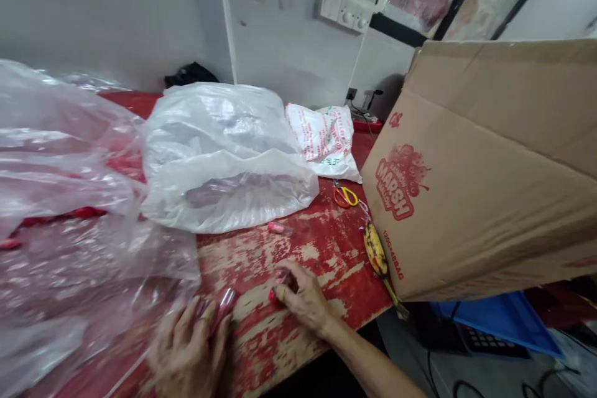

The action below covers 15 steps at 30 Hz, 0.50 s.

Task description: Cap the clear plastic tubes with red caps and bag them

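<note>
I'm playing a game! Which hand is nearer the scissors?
Right. The right hand is below the orange-handled scissors; the left hand is farther off, down to their lower left.

We can read a red stamp (395, 183) saying "MARSH MALLOW" on the side of the cardboard carton (480, 168), with "120G×48BAG" (the figures run slantwise, so we read them with some doubt) printed (393, 255) near its lower edge. The red print on the white plastic bag (324, 140) is too crumpled and small for us to read.

1 L hand (186, 348), 1 R hand (303, 295), 3 bags (219, 155), 1 ctn (480, 168), 1 scissors (345, 196)
</note>
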Available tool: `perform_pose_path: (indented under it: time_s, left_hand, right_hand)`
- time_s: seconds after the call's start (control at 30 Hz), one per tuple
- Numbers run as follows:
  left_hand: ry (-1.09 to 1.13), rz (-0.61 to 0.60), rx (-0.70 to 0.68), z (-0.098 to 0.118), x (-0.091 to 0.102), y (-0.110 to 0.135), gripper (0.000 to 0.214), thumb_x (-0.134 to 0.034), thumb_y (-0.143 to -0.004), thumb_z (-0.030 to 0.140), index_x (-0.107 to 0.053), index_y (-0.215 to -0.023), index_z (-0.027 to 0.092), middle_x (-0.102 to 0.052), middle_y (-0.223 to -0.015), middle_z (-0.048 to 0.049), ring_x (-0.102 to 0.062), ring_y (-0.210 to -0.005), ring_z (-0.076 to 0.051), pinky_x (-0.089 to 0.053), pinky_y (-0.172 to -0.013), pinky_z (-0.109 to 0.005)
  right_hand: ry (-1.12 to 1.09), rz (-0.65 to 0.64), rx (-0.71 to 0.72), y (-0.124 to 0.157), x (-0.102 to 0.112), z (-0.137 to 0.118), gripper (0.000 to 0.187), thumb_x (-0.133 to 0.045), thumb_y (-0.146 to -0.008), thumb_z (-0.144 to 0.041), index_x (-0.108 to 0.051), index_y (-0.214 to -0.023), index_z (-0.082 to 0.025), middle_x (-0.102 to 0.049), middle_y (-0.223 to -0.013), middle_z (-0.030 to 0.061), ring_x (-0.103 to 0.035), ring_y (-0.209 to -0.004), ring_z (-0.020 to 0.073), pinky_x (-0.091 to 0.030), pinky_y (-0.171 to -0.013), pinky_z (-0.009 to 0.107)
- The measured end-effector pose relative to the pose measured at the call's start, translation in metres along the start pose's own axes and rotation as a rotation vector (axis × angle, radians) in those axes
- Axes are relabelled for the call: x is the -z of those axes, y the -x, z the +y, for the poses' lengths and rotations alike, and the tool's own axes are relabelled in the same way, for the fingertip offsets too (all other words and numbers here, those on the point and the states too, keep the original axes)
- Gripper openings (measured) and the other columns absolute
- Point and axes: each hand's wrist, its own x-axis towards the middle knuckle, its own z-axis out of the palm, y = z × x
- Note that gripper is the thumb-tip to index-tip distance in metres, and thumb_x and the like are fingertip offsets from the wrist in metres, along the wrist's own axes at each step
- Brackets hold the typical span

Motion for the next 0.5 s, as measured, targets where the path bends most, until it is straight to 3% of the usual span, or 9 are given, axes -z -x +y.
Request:
perform_pose_path:
  time_s: [0.1, 0.2, 0.27, 0.33, 0.43, 0.5]
  left_hand:
    - [-0.134, 0.092, -0.069, 0.003, 0.002, -0.001, 0.03, -0.048, -0.088, 0.031, -0.06, -0.11, 0.016, -0.058, -0.12, -0.0176, -0.044, -0.124, -0.034, -0.037, -0.099, -0.053]
    - [-0.162, 0.121, -0.124, 0.006, 0.007, -0.002, 0.03, -0.048, -0.088, 0.027, -0.059, -0.114, 0.015, -0.057, -0.121, -0.0188, -0.045, -0.122, -0.034, -0.038, -0.098, -0.053]
    - [-0.162, 0.088, -0.181, 0.01, 0.012, -0.003, 0.034, -0.052, -0.086, 0.029, -0.059, -0.115, 0.015, -0.055, -0.124, -0.0196, -0.043, -0.123, -0.036, -0.036, -0.099, -0.055]
    - [-0.161, 0.035, -0.227, 0.015, 0.015, -0.003, 0.035, -0.056, -0.084, 0.032, -0.061, -0.115, 0.017, -0.055, -0.127, -0.0183, -0.042, -0.124, -0.037, -0.032, -0.101, -0.057]
    - [-0.146, -0.016, -0.191, 0.023, 0.015, -0.004, 0.029, -0.055, -0.085, 0.03, -0.065, -0.111, 0.021, -0.059, -0.125, -0.0142, -0.047, -0.121, -0.033, -0.029, -0.104, -0.057]
    - [-0.131, -0.027, -0.147, 0.025, 0.013, -0.004, 0.027, -0.053, -0.087, 0.027, -0.066, -0.11, 0.022, -0.063, -0.12, -0.0126, -0.05, -0.117, -0.03, -0.028, -0.105, -0.056]
  right_hand:
    - [-0.235, -0.124, -0.302, -0.007, -0.02, -0.003, 0.03, -0.056, -0.079, -0.024, -0.051, -0.109, -0.022, -0.06, -0.074, -0.0039, -0.058, -0.056, 0.01, -0.047, -0.05, 0.02]
    - [-0.265, -0.254, -0.443, -0.015, -0.043, -0.009, 0.029, -0.048, -0.085, -0.035, -0.047, -0.109, -0.02, -0.055, -0.061, -0.0066, -0.052, -0.04, 0.0099, -0.04, -0.038, 0.019]
    - [-0.158, -0.245, -0.366, -0.019, -0.05, -0.015, 0.025, -0.043, -0.088, -0.035, -0.05, -0.107, -0.02, -0.057, -0.06, -0.0055, -0.053, -0.042, 0.0104, -0.041, -0.041, 0.02]
    - [0.037, -0.161, -0.198, -0.026, -0.046, -0.018, 0.02, -0.042, -0.09, -0.031, -0.056, -0.102, -0.021, -0.062, -0.067, -0.0019, -0.057, -0.053, 0.0122, -0.045, -0.053, 0.023]
    - [0.404, 0.075, 0.037, -0.044, -0.024, -0.011, 0.022, -0.043, -0.089, -0.024, -0.059, -0.105, -0.02, -0.065, -0.097, 0.0075, -0.059, -0.084, 0.0195, -0.046, -0.077, 0.032]
    - [0.591, 0.163, 0.096, -0.061, -0.009, 0.0, 0.028, -0.047, -0.087, -0.021, -0.058, -0.112, -0.018, -0.058, -0.117, 0.0133, -0.052, -0.105, 0.0261, -0.041, -0.089, 0.039]
